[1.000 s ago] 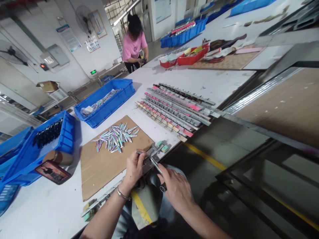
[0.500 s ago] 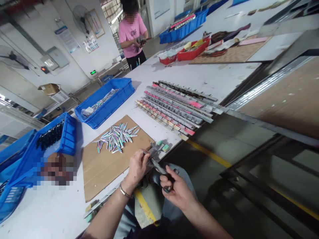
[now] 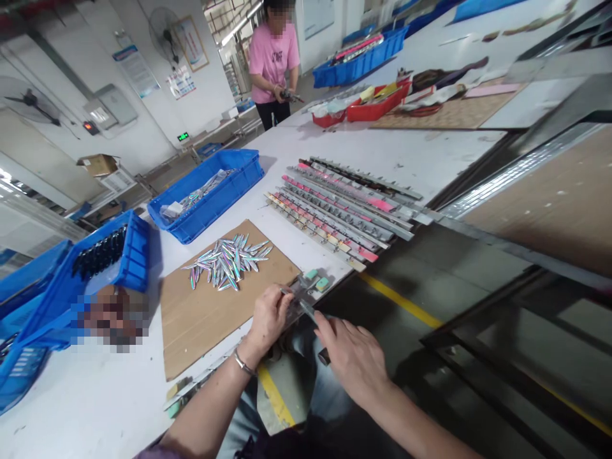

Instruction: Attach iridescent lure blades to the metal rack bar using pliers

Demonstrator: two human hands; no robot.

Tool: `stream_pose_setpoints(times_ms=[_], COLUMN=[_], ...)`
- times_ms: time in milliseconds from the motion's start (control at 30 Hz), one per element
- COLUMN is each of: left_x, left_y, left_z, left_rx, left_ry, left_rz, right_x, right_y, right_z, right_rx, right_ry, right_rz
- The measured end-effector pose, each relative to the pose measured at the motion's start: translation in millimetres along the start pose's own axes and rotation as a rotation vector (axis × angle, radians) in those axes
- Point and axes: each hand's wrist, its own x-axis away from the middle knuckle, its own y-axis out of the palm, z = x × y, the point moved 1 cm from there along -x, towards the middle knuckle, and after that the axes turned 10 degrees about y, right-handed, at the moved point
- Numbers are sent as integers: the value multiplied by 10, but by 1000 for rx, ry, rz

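My left hand [image 3: 268,320] is closed in a pinch by the near edge of the cardboard sheet [image 3: 191,335]. A small silvery piece [image 3: 285,291] sticks out from its fingertips; its full shape is hidden. My right hand [image 3: 356,357] is wrapped around a pair of pliers [image 3: 308,310], their grey metal end pointing toward the left fingers. One dark handle end shows below the palm. Shiny fish-shaped lure pieces [image 3: 229,262] lie heaped on the cardboard, beyond my left hand. Green blocks [image 3: 322,284] sit at the table edge near the pliers.
Long metal strips [image 3: 335,220] with pink and yellow parts lie in rows to the right. Blue crates [image 3: 205,197] stand along the left. Red trays [image 3: 377,108] are farther back. A person in a pink shirt [image 3: 273,60] stands across, holding something.
My right hand has rolled over, so its back now faces up and covers most of the pliers. The left hand keeps its pinch. The whole view has shifted slightly.
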Motion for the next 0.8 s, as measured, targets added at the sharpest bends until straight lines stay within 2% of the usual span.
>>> stream_pose_setpoints(times_ms=[67,267,400,467,533,567,633,700,733,800], left_x=[-5,14,51,51,29,8,-44,-96,-119,-145], left_y=[-11,15,16,-82,-278,-407,-679,-890,-956,-1022], left_z=[12,64,85,46,-63,-148,-365,-595,-698,-856], left_rx=[9,18,23,59,31,-34,-240,-384,-393,-337], left_ry=[-8,-3,-13,4,-26,-91,-317,-541,-606,-644], left_rz=[1,-21,-60,-122,-141,-112,4,46,39,6], right_x=[-16,-63,-38,2,70,115,218,319,362,427], right_y=[40,258,313,268,200,166,115,91,88,87], right_z=[3,19,-74,-81,-45,-20,22,22,5,-53], right_rx=[-195,-1372,-1957,-1991,-1911,-1862,-1783,-1744,-1729,-1697], right_ry=[96,681,1059,1160,1204,1208,1198,1171,1159,1149], right_rz=[-58,-485,-712,-709,-628,-576,-492,-471,-475,-480])
